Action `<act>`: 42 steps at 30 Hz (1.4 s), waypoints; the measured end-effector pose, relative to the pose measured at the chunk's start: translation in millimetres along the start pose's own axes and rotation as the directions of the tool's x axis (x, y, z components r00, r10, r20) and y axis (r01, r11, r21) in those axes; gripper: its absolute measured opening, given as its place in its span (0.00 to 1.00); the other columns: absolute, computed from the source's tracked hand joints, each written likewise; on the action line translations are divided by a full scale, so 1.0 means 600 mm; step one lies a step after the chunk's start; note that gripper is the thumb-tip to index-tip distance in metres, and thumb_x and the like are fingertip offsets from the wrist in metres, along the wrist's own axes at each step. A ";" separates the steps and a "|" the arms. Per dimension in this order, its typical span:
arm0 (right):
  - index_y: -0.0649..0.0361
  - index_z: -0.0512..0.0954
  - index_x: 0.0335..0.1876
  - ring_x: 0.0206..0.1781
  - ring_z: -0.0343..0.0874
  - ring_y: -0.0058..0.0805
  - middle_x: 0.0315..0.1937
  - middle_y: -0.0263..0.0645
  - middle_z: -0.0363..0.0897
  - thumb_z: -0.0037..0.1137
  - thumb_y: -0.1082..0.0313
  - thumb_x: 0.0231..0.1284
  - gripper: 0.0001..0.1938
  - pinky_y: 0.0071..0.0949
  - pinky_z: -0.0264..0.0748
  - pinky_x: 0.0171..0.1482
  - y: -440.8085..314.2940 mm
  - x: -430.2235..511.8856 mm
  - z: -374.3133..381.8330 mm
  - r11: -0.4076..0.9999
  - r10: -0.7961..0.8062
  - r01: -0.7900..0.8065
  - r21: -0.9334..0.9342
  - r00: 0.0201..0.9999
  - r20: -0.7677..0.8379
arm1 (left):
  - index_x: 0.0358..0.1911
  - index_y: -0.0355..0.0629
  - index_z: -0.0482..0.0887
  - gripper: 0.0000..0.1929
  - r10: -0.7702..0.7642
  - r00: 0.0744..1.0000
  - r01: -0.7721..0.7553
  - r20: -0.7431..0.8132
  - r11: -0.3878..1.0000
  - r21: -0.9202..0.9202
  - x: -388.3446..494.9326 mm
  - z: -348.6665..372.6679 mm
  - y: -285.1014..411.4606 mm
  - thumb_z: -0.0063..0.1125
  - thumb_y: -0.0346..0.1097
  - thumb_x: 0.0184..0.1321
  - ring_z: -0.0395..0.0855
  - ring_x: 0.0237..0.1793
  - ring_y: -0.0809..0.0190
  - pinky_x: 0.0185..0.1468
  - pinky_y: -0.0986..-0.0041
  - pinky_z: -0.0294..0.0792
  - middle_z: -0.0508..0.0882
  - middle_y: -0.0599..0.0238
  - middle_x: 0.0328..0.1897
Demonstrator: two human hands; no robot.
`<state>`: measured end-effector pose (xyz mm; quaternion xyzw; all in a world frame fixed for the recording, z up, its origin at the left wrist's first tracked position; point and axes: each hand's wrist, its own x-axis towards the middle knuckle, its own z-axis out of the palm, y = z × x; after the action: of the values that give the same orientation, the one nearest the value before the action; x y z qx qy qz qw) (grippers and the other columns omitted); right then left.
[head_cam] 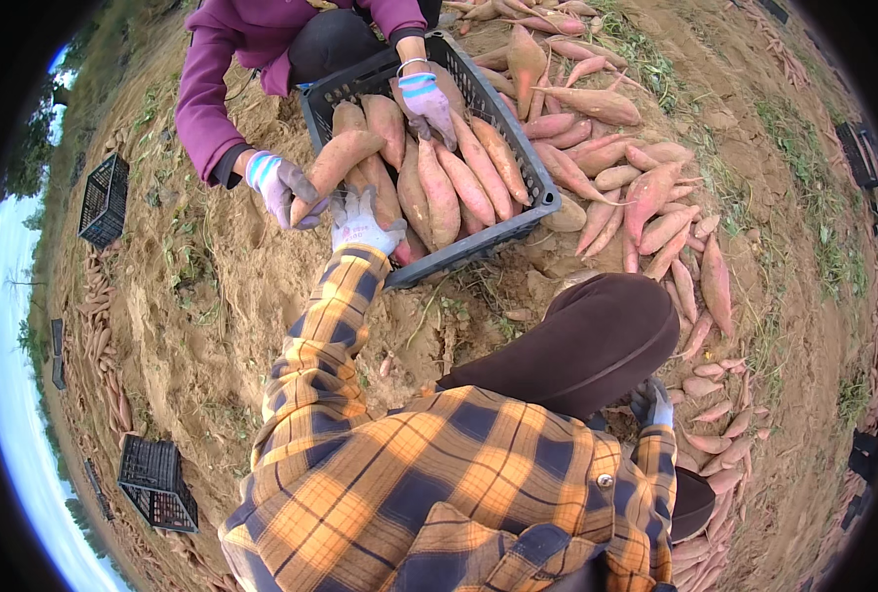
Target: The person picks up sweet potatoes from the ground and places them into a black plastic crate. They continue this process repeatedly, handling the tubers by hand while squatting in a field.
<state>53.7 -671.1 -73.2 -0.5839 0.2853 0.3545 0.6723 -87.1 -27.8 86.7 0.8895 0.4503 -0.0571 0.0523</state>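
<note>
My left hand (365, 220), in a pale glove with grey fingers, lies over the near left side of a black plastic crate (468, 251). Its fingers are spread and touch or nearly touch the sweet potatoes (439, 194) packed inside. My right hand (652, 403), also gloved, is low beside my bent knee, near the sweet potatoes on the soil; its fingers are partly hidden. Across the crate, a co-worker's gloved hand (287, 189) grips a large sweet potato (342, 164) at the crate's left edge. The co-worker's other hand (428, 103) rests on sweet potatoes in the crate.
A long heap of sweet potatoes (653, 200) runs along the right, past my knee (594, 340). A co-worker in a purple top (220, 89) crouches behind the crate. Further black crates (104, 201) stand at the left, one lower down (159, 485). Weeds (809, 148) grow on the sandy soil.
</note>
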 end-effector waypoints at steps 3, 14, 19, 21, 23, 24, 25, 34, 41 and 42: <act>0.48 0.73 0.58 0.29 0.75 0.29 0.35 0.33 0.77 0.54 0.63 0.69 0.14 0.24 0.64 0.25 0.014 0.017 -0.020 1.000 -0.017 0.018 -0.004 0.996 0.084 | 0.75 0.52 0.60 0.48 0.019 0.996 -0.021 -0.091 0.999 -0.027 0.001 0.013 -0.006 0.62 0.64 0.52 0.51 0.79 0.38 0.77 0.49 0.51 0.57 0.50 0.80; 0.50 0.71 0.57 0.22 0.67 0.22 0.29 0.30 0.70 0.48 0.69 0.71 0.12 0.21 0.62 0.20 0.001 -0.012 0.037 0.989 0.033 -0.033 -0.141 0.999 0.001 | 0.77 0.52 0.58 0.45 0.041 0.995 -0.039 -0.092 0.999 0.017 -0.009 0.014 -0.003 0.56 0.63 0.58 0.47 0.81 0.43 0.79 0.46 0.43 0.54 0.54 0.82; 0.51 0.71 0.61 0.23 0.67 0.21 0.29 0.29 0.69 0.49 0.69 0.71 0.15 0.21 0.62 0.21 -0.001 -0.026 0.041 0.981 0.019 -0.037 -0.188 0.995 -0.096 | 0.73 0.52 0.65 0.40 0.290 0.930 -0.246 -0.224 0.947 0.206 -0.009 0.027 0.011 0.57 0.59 0.58 0.62 0.75 0.44 0.75 0.49 0.54 0.65 0.52 0.76; 0.51 0.71 0.61 0.23 0.67 0.21 0.29 0.28 0.69 0.49 0.69 0.72 0.15 0.21 0.61 0.21 0.000 -0.025 0.033 0.981 0.012 -0.029 -0.190 0.996 -0.094 | 0.71 0.51 0.67 0.38 0.308 0.946 -0.282 -0.104 0.937 0.205 0.001 0.018 0.033 0.58 0.57 0.58 0.69 0.70 0.44 0.72 0.52 0.61 0.71 0.50 0.72; 0.50 0.70 0.65 0.31 0.78 0.31 0.37 0.33 0.77 0.50 0.65 0.72 0.18 0.29 0.74 0.27 0.003 -0.018 0.019 0.968 -0.005 -0.012 -0.251 0.998 -0.065 | 0.72 0.50 0.66 0.37 0.166 0.967 -0.181 0.194 0.981 0.064 0.026 0.001 0.070 0.55 0.56 0.60 0.73 0.67 0.42 0.70 0.51 0.64 0.74 0.47 0.69; 0.49 0.70 0.67 0.35 0.84 0.35 0.41 0.35 0.81 0.51 0.63 0.72 0.20 0.33 0.80 0.31 0.005 -0.014 0.012 0.953 0.000 -0.034 -0.300 0.994 -0.111 | 0.72 0.50 0.65 0.37 0.130 0.972 -0.120 0.196 0.991 -0.061 0.042 -0.008 0.091 0.56 0.56 0.60 0.73 0.67 0.42 0.70 0.51 0.63 0.74 0.47 0.69; 0.49 0.70 0.67 0.35 0.84 0.35 0.40 0.34 0.81 0.51 0.63 0.72 0.20 0.33 0.80 0.31 0.008 -0.008 0.005 0.961 -0.007 -0.003 -0.278 0.999 -0.032 | 0.72 0.50 0.65 0.38 0.172 0.972 -0.168 0.163 0.985 -0.042 0.058 -0.016 0.113 0.56 0.56 0.59 0.72 0.67 0.43 0.71 0.51 0.62 0.74 0.47 0.69; 0.52 0.69 0.65 0.28 0.76 0.26 0.32 0.28 0.74 0.52 0.64 0.71 0.19 0.29 0.76 0.28 0.029 0.004 -0.021 0.972 -0.005 -0.002 -0.235 0.999 -0.031 | 0.74 0.51 0.63 0.43 0.101 0.993 -0.108 -0.068 0.987 -0.115 0.104 0.003 0.177 0.60 0.59 0.57 0.68 0.71 0.44 0.75 0.49 0.54 0.72 0.47 0.71; 0.55 0.71 0.65 0.23 0.69 0.20 0.31 0.29 0.74 0.52 0.70 0.70 0.19 0.22 0.65 0.23 0.029 0.006 0.006 0.966 -0.011 -0.012 -0.259 0.996 -0.087 | 0.75 0.62 0.63 0.36 0.069 0.996 -0.073 -0.052 0.994 -0.078 0.064 -0.021 0.097 0.53 0.57 0.62 0.72 0.68 0.45 0.76 0.42 0.47 0.77 0.50 0.66; 0.55 0.72 0.65 0.24 0.70 0.20 0.31 0.29 0.74 0.52 0.70 0.70 0.19 0.22 0.65 0.24 0.029 0.009 0.010 0.957 -0.031 0.007 -0.291 0.996 -0.079 | 0.75 0.62 0.64 0.34 0.069 0.997 -0.072 -0.041 0.994 -0.088 0.061 -0.011 0.088 0.51 0.56 0.64 0.74 0.67 0.45 0.76 0.41 0.47 0.79 0.49 0.63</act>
<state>42.5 -663.4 -86.8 -0.6933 0.2519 0.3617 0.5701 -22.7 -28.6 89.6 0.9026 0.4216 -0.0181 0.0854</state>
